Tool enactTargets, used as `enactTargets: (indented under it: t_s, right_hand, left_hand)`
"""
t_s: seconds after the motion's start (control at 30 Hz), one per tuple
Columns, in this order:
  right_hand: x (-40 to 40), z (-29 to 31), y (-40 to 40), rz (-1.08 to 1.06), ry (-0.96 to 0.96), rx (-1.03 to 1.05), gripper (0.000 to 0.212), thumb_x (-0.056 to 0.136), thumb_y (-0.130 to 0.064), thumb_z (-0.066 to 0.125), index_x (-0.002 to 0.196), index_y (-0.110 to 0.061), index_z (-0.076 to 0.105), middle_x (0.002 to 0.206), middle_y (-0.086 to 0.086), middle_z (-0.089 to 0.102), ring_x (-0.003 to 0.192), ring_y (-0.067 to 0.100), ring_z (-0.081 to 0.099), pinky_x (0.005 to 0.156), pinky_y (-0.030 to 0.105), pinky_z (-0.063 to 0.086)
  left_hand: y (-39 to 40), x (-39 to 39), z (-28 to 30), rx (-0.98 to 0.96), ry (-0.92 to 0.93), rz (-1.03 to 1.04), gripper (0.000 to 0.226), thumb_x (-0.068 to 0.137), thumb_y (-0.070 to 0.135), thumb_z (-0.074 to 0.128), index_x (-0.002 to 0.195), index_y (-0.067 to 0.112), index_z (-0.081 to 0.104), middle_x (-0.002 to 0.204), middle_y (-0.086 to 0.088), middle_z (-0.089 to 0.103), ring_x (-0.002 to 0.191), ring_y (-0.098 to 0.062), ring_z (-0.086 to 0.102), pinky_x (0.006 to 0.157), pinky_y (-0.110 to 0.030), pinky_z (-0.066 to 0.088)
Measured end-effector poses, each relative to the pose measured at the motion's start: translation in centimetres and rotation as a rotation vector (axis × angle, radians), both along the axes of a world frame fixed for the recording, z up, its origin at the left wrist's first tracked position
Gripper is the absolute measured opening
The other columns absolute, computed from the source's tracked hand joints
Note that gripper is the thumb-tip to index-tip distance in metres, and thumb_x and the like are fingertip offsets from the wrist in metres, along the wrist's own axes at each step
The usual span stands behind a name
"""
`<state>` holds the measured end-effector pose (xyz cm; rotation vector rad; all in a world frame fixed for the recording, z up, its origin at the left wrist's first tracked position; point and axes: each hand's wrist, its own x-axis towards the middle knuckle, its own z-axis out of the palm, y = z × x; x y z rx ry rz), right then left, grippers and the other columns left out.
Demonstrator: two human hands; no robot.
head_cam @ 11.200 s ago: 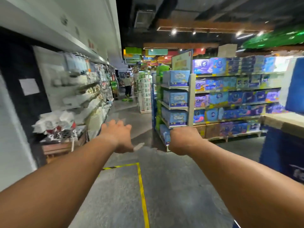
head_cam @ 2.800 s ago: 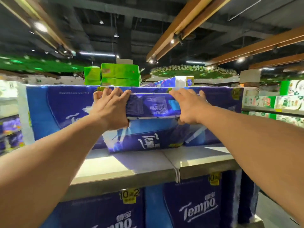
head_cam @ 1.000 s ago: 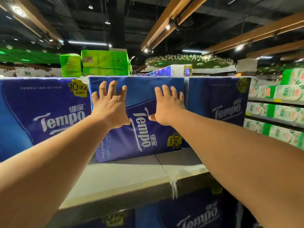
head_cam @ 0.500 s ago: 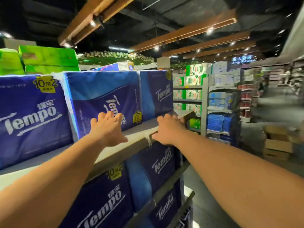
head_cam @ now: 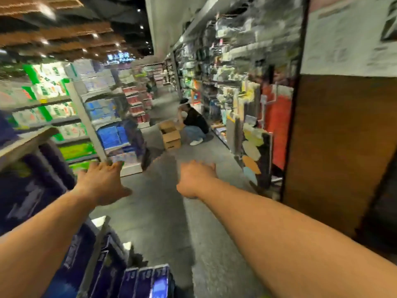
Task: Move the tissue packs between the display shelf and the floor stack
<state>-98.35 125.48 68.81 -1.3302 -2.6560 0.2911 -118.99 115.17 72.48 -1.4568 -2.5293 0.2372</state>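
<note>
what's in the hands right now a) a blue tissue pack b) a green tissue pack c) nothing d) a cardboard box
c, the left hand and right hand are both out over the bare aisle floor with nothing in them, while the blue packs sit on the shelf at left.

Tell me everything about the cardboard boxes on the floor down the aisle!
The cardboard boxes are plain brown and sit on the grey floor far down the aisle, apparently one stacked on another. The top one looks open, flaps up. A crouching person is right beside them, facing the right-hand shelves. The picture is too blurry to show what is inside or whether the person touches them.
</note>
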Motion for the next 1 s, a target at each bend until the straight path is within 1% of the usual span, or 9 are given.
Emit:
enactTargets:
  t_s: [0.07, 0.13, 0.23, 0.4, 0.47, 0.6, 0.7, 0.83, 1.0]
  right_hand:
    - [6.7, -2.3, -0.4, -0.140, -0.057, -0.078, 0.044, 0.094, -0.036, 0.054, 0.133, -0.017, 0.055, 0.135, 0.011, 0.054, 0.125, 0.036, 0.048, 0.105, 0.056, 0.032]
    - [13.4, -4.1, -1.9, -0.266, -0.108, -0.122, 0.043, 0.093, -0.040, 0.057, 0.130, -0.017, 0.057, 0.132, 0.012, 0.056, 0.123, 0.037, 0.049, 0.103, 0.060, 0.032]
    - [22.4, -5.8, -5.5, -0.467, -0.083, -0.194, 0.038, 0.093, -0.032, 0.056, 0.127, -0.015, 0.055, 0.128, 0.012, 0.054, 0.121, 0.037, 0.047, 0.102, 0.058, 0.030]
    - [34.6, -9.6, -15.1, -0.869, -0.041, -0.303, 0.020, 0.092, -0.031, 0.056, 0.108, -0.019, 0.051, 0.119, 0.009, 0.056, 0.117, 0.036, 0.050, 0.100, 0.055, 0.031]
    - [38.3, -11.2, -20.0, -1.045, -0.020, -0.330, 0.024, 0.091, -0.028, 0.055, 0.113, -0.017, 0.054, 0.122, 0.009, 0.057, 0.119, 0.036, 0.050, 0.102, 0.054, 0.030]
    - [42.9, -14.1, -31.1, -1.332, 0.029, -0.368, 0.029, 0.091, -0.021, 0.052, 0.119, -0.013, 0.055, 0.123, 0.009, 0.057, 0.120, 0.035, 0.051, 0.105, 0.053, 0.030]
    - [44.5, -15.8, -40.1, -1.496, 0.028, -0.425, 0.031, 0.092, -0.021, 0.053, 0.122, -0.013, 0.056, 0.127, 0.010, 0.057, 0.122, 0.035, 0.051, 0.107, 0.052, 0.031]
    - [46.8, -16.6, -52.4, -1.695, 0.036, -0.494, 0.036, 0.092, -0.023, 0.052, 0.127, -0.017, 0.057, 0.127, 0.008, 0.060, 0.120, 0.033, 0.053, 0.105, 0.051, 0.030]
    - [50.7, -17.4, -67.1, -1.924, 0.050, -0.501, 0.038, 0.091, -0.027, 0.055, 0.128, -0.017, 0.057, 0.131, 0.008, 0.061, 0.123, 0.031, 0.055, 0.100, 0.046, 0.035]
  left_hand:
    - [2.2, 5.9, -1.7, -0.033, -0.041, -0.142, 0.091, 0.076, 0.071, 0.068, 0.150, 0.029, 0.034, 0.152, -0.009, 0.039, 0.139, -0.036, 0.035, 0.110, -0.053, 0.037]
    - [3.6, 12.4, -3.3, -0.091, -0.087, -0.289, 0.090, 0.079, 0.069, 0.066, 0.152, 0.029, 0.031, 0.153, -0.009, 0.038, 0.138, -0.037, 0.036, 0.112, -0.053, 0.034]
    - [5.0, 21.6, -5.4, -0.187, -0.120, -0.531, 0.090, 0.084, 0.067, 0.063, 0.156, 0.030, 0.025, 0.154, -0.006, 0.037, 0.139, -0.035, 0.034, 0.111, -0.053, 0.032]
    - [4.2, 35.3, -9.9, -0.369, -0.066, -0.863, 0.086, 0.081, 0.071, 0.061, 0.150, 0.030, 0.032, 0.146, -0.005, 0.044, 0.134, -0.033, 0.038, 0.106, -0.050, 0.037]
    - [2.5, 40.0, -11.9, -0.420, -0.038, -1.002, 0.082, 0.080, 0.071, 0.061, 0.147, 0.030, 0.034, 0.143, -0.004, 0.045, 0.133, -0.033, 0.040, 0.104, -0.051, 0.037]
    - [-3.0, 47.7, -15.9, -0.495, -0.003, -1.271, 0.077, 0.084, 0.061, 0.064, 0.148, 0.029, 0.036, 0.141, -0.003, 0.047, 0.132, -0.032, 0.040, 0.103, -0.050, 0.038]
    - [-8.9, 52.8, -17.9, -0.528, 0.008, -1.437, 0.084, 0.083, 0.066, 0.064, 0.152, 0.029, 0.033, 0.147, -0.003, 0.045, 0.135, -0.032, 0.040, 0.105, -0.051, 0.037]
    - [-18.6, 59.3, -19.2, -0.559, 0.074, -1.617, 0.092, 0.083, 0.070, 0.063, 0.156, 0.028, 0.027, 0.155, -0.003, 0.039, 0.140, -0.031, 0.036, 0.110, -0.050, 0.033]
    - [-32.5, 66.7, -20.7, -0.575, 0.127, -1.855, 0.086, 0.084, 0.068, 0.062, 0.154, 0.027, 0.032, 0.151, -0.004, 0.044, 0.138, -0.031, 0.038, 0.110, -0.051, 0.034]
